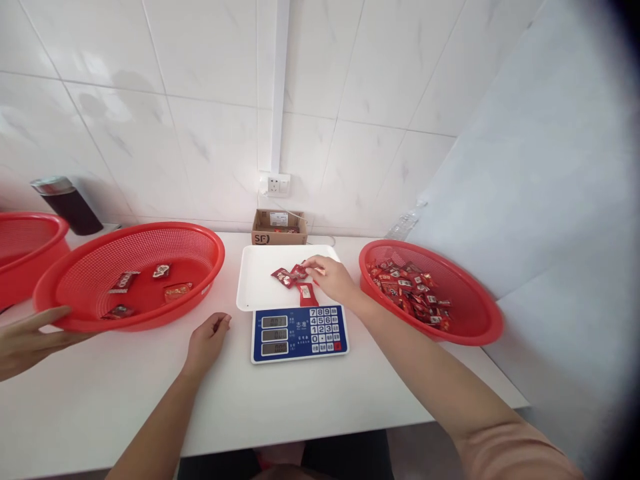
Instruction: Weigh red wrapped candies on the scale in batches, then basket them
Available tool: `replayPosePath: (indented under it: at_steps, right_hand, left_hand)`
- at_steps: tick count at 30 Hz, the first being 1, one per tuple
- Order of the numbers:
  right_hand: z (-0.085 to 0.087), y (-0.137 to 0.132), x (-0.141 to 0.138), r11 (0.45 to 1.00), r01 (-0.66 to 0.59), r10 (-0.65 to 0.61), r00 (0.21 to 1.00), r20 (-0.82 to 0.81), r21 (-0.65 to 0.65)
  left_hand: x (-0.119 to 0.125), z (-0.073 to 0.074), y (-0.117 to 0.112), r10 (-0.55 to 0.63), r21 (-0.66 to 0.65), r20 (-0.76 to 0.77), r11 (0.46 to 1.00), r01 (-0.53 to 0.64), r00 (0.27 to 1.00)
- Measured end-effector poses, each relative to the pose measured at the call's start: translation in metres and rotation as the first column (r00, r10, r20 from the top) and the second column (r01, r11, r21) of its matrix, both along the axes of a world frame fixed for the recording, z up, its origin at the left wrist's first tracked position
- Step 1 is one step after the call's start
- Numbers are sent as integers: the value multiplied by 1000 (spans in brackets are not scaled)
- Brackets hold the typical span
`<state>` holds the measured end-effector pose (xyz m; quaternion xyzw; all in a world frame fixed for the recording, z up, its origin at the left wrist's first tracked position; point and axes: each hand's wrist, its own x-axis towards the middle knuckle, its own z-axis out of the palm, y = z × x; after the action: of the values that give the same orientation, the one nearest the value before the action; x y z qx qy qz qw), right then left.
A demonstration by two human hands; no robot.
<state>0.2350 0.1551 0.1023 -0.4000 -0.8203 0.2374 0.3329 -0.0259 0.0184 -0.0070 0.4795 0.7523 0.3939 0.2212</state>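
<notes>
Over the white pan [250, 280] of a digital scale [300, 333], my right hand [327, 275] pinches a small red wrapped candy [299, 270]. Two more red candies lie on the pan by my fingertips, one a dark red packet [283, 277], the other a brighter red packet [307, 294] with a pale label. My left hand [206, 343] rests on the table left of the scale, its fingers curled in with nothing visible in them. The scale's displays are lit, but their digits are hard to read.
Right of the scale, a red basket [475, 327] holds many wrapped candies. Another person's hand [35, 337] grips a red basket [135, 233] with several candies. Behind the scale stands a cardboard box [277, 238]. A dark flask [70, 207] and another red basket [30, 267] are at far left.
</notes>
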Motion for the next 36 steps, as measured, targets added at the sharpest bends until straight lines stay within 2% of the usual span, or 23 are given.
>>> replayPosePath:
  at_steps: [3, 5, 9, 11, 14, 16, 18, 20, 23, 27, 29, 31, 32, 33, 34, 36]
  right_hand:
    - [3, -11, -1, 992, -77, 63, 990, 129, 102]
    - [8, -19, 7, 980, -61, 42, 994, 105, 188]
    - [20, -45, 49, 929, 161, -159, 987, -34, 334]
    - [19, -60, 79, 894, 294, -293, 954, -56, 339]
    - [5, -78, 126, 817, 520, -521, 851, -67, 248]
    - [-11, -86, 154, 739, 643, -649, 760, -45, 203]
    - [-26, -91, 175, 658, 729, -742, 671, -4, 190]
    - [-37, -94, 185, 627, 760, -775, 630, 42, 174]
    - [-41, -95, 186, 675, 724, -738, 667, 100, 142]
    - [-24, -77, 182, 747, 657, -662, 721, 204, 99]
    - [-11, -57, 184, 806, 593, -559, 763, 324, -4]
    - [-1, -33, 186, 861, 488, -369, 796, 480, -147]
    - [2, -22, 187, 858, 453, -261, 790, 555, -242]
    - [3, -12, 187, 833, 443, -168, 773, 612, -331]
    - [2, -3, 185, 799, 465, -126, 750, 649, -381]
    - [-5, 8, 180, 718, 551, -159, 724, 671, -425]
  left_hand:
    - [0, -1, 0, 1, -3, -1, 1000, -1, 1000]
    - [1, -2, -1, 3, -8, -4, 1000, -3, 1000]
    - [2, -2, -2, 16, -39, -1, 999, -16, 1000]
    - [2, -2, -2, 20, -52, 1, 998, -20, 1000]
    - [2, -1, -1, 18, -63, 1, 998, -18, 1000]
    - [2, -1, -1, 16, -68, -2, 998, -16, 1000]
    - [2, 0, 0, 17, -73, -9, 997, -18, 1000]
    - [2, 0, 0, 23, -78, -20, 997, -25, 1000]
    - [3, 3, 0, 36, -85, -38, 996, -39, 999]
    - [6, 9, -1, 43, -81, -47, 996, -46, 998]
    - [6, 10, -1, 45, -78, -55, 996, -50, 997]
    - [4, 10, 0, 48, -91, -72, 994, -54, 996]
    - [3, 10, 1, 47, -101, -81, 993, -56, 996]
    - [1, 9, 1, 44, -110, -89, 992, -53, 995]
    - [0, 8, 2, 39, -116, -94, 992, -50, 995]
    - [-2, 6, 2, 31, -116, -100, 992, -42, 995]
